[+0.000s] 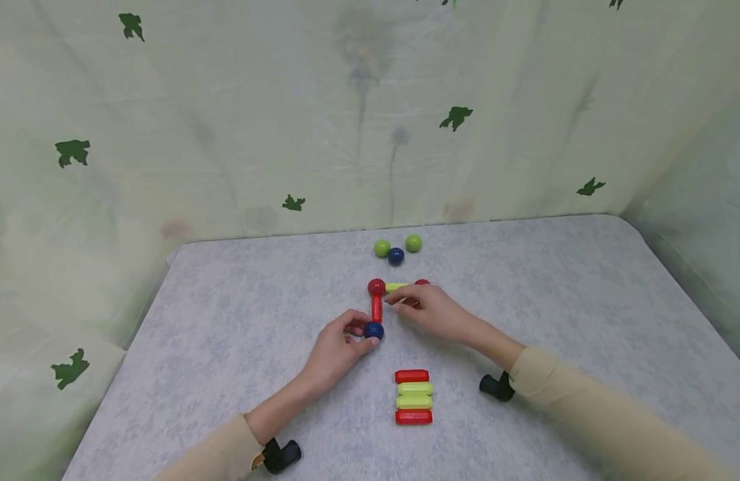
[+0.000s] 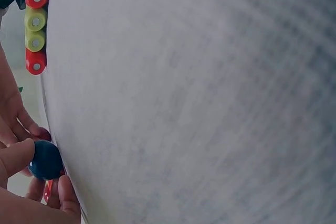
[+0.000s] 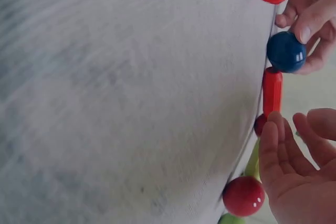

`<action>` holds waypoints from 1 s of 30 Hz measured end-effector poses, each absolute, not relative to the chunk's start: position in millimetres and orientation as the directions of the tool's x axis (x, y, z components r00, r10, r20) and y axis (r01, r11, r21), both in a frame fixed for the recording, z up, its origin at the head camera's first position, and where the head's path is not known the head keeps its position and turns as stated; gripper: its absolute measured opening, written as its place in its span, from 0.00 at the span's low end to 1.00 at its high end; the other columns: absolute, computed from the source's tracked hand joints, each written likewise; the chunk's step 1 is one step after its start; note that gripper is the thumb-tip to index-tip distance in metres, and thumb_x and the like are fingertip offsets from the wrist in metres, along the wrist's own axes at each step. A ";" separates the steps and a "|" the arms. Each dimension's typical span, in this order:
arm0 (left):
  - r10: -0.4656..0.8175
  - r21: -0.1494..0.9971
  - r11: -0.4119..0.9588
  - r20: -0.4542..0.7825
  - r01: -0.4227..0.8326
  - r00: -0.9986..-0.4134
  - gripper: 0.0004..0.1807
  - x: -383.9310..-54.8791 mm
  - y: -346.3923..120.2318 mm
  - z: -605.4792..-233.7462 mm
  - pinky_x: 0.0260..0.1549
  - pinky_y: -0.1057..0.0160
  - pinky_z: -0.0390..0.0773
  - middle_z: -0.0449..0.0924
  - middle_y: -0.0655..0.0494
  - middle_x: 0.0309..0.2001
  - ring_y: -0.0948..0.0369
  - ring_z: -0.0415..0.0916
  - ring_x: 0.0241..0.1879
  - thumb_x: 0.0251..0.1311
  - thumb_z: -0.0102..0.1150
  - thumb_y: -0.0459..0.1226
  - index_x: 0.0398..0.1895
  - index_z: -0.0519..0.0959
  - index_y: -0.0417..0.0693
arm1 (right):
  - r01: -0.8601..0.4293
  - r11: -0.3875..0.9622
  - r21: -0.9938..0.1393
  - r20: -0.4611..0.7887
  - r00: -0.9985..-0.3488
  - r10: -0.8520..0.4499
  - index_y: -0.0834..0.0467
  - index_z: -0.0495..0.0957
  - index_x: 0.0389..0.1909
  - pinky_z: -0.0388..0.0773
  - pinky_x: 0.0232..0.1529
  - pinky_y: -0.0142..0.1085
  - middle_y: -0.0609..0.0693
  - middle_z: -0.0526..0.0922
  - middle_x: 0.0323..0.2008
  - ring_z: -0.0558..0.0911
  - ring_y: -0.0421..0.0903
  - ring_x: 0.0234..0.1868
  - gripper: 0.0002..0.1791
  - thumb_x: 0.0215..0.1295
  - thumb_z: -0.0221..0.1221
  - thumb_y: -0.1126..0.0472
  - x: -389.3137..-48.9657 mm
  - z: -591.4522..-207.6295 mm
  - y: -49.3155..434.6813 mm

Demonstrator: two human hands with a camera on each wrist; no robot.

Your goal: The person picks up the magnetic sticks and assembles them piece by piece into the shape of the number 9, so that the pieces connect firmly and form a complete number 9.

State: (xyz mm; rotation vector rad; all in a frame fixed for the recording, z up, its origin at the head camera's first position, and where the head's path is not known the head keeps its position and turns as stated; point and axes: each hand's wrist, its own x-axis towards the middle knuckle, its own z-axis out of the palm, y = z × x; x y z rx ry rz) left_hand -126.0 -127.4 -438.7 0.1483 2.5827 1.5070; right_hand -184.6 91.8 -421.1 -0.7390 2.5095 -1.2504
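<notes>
My left hand pinches a dark blue ball between thumb and fingers. That ball sits at the near end of a red rod, whose far end meets a red ball. From there a yellow-green rod runs rightward to a second red ball, partly covered by my right hand in the head view. My right hand hovers beside the corner of these joined pieces. In the right wrist view its fingers are extended and loose, with nothing between them and the thumb.
Nearer me lies a stacked row of rods: a red one, two yellow-green ones and another red one. Toward the back edge sit two green balls and a blue ball. A leaf-patterned curtain hangs behind the grey table.
</notes>
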 end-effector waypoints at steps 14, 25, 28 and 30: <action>0.170 0.880 0.475 -0.072 0.018 -0.983 0.17 -126.1 -127.7 -437.9 0.34 0.64 0.75 0.77 0.56 0.39 0.58 0.72 0.39 0.57 0.69 0.35 0.50 0.78 0.51 | -0.396 0.538 -0.744 -0.031 -0.784 -0.620 0.50 0.71 0.67 0.75 0.41 0.37 0.47 0.76 0.55 0.74 0.44 0.44 0.26 0.69 0.56 0.66 -180.6 -432.4 77.5; 0.163 0.882 0.471 -0.066 0.019 -0.984 0.18 -125.7 -127.6 -436.7 0.35 0.64 0.75 0.77 0.57 0.39 0.58 0.72 0.40 0.56 0.70 0.33 0.49 0.79 0.50 | -0.428 0.555 -0.713 -0.036 -0.768 -0.640 0.49 0.70 0.68 0.72 0.44 0.36 0.51 0.70 0.64 0.73 0.44 0.48 0.28 0.68 0.53 0.69 -179.1 -428.4 73.2; 0.163 0.883 0.469 -0.062 0.022 -0.985 0.17 -125.6 -127.7 -437.1 0.34 0.65 0.75 0.77 0.57 0.39 0.58 0.72 0.40 0.56 0.70 0.33 0.49 0.79 0.50 | -0.421 0.559 -0.715 -0.036 -0.775 -0.631 0.50 0.71 0.67 0.72 0.44 0.36 0.50 0.70 0.64 0.72 0.44 0.50 0.27 0.68 0.53 0.69 -178.1 -427.5 73.0; 0.163 0.884 0.468 -0.064 0.020 -0.985 0.17 -125.2 -127.7 -437.0 0.34 0.65 0.75 0.77 0.57 0.39 0.58 0.72 0.40 0.56 0.70 0.33 0.49 0.79 0.51 | -0.414 0.560 -0.718 -0.038 -0.780 -0.625 0.50 0.71 0.67 0.72 0.44 0.35 0.50 0.70 0.64 0.72 0.44 0.50 0.27 0.68 0.53 0.69 -177.7 -427.2 73.0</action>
